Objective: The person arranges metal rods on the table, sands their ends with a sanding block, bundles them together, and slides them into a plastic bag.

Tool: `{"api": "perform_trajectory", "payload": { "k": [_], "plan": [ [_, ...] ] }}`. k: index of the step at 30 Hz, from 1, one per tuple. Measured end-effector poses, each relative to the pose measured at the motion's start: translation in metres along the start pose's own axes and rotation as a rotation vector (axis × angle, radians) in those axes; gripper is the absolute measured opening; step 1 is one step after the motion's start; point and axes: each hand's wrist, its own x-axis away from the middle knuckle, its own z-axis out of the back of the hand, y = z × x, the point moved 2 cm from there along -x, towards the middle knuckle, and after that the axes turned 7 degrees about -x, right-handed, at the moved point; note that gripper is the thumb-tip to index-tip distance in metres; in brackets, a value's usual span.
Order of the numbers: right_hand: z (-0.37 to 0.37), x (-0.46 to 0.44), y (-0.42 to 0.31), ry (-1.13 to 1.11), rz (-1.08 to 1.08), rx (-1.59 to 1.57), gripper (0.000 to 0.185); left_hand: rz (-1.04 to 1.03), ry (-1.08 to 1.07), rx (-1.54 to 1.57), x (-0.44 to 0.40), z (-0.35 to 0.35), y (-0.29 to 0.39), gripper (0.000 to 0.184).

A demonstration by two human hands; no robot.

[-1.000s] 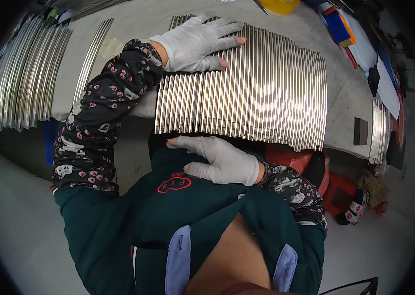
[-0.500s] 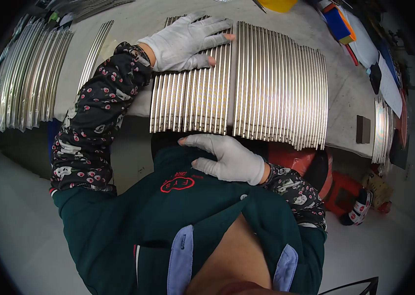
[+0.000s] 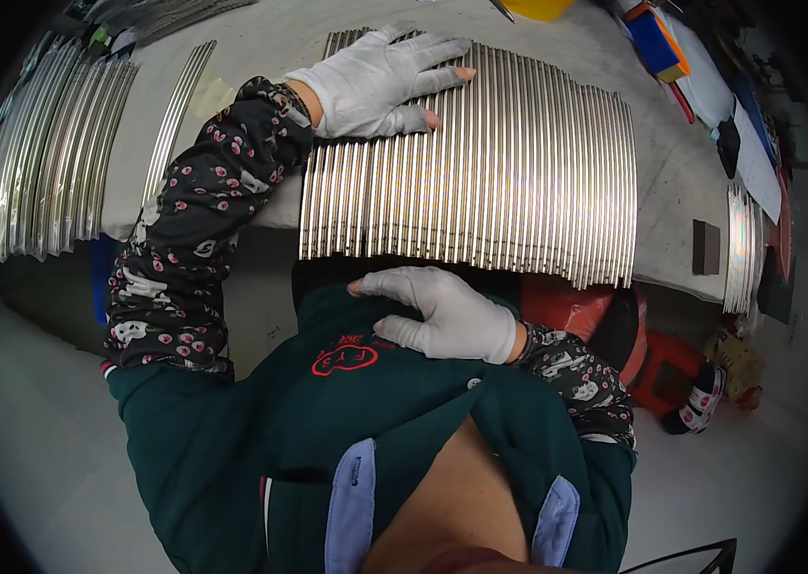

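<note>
Head view: at left I see wrapped rods [image 3: 58, 143], then a few loose ones [image 3: 175, 124]. The left hand [image 3: 380, 84] lies flat, fingers spread, on the far left of the central rod row [image 3: 519, 172]; nearer, the right hand [image 3: 444, 314] hangs before the shirt [image 3: 232, 440], thumb and fingers parted. Right: dark block [image 3: 706, 248].

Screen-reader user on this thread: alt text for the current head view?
White-gloved left hand, grip open, lies across metal rods lined up side by side on a grey table. The right hand, also gloved, is in front of a green shirt, holding nothing visible. Plastic-wrapped rods lie at picture left.
</note>
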Motion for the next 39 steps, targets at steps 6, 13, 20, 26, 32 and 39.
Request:
{"api": "perform_trajectory", "payload": {
  "k": [6, 13, 20, 26, 32, 39],
  "plan": [
    [0.012, 0.011, -0.020, -0.043, 0.025, -0.098, 0.043, -0.005, -0.010, 0.011, 0.001, -0.001, 0.000, 0.069],
    [0.104, 0.095, -0.082, 0.528, 0.085, -0.143, 0.041, -0.038, 0.026, 0.028, 0.000, 0.007, 0.000, 0.066],
    [0.236, 0.206, -0.040, 1.288, -0.354, 1.207, 0.059, -0.020, -0.089, 0.166, -0.011, 0.036, -0.002, 0.066],
    [0.241, 0.224, -0.019, 1.357, -0.820, 1.305, 0.070, -0.011, -0.110, 0.169, -0.018, 0.053, 0.001, 0.068],
    [0.252, 0.240, -0.019, 1.407, -0.844, 1.267, 0.074, -0.019, -0.094, 0.185, -0.016, 0.032, 0.002, 0.068],
    [0.288, 0.291, 0.038, 1.275, -0.583, 1.031, 0.065, -0.021, 0.036, 0.056, -0.005, 0.001, 0.006, 0.063]
  ]
}}
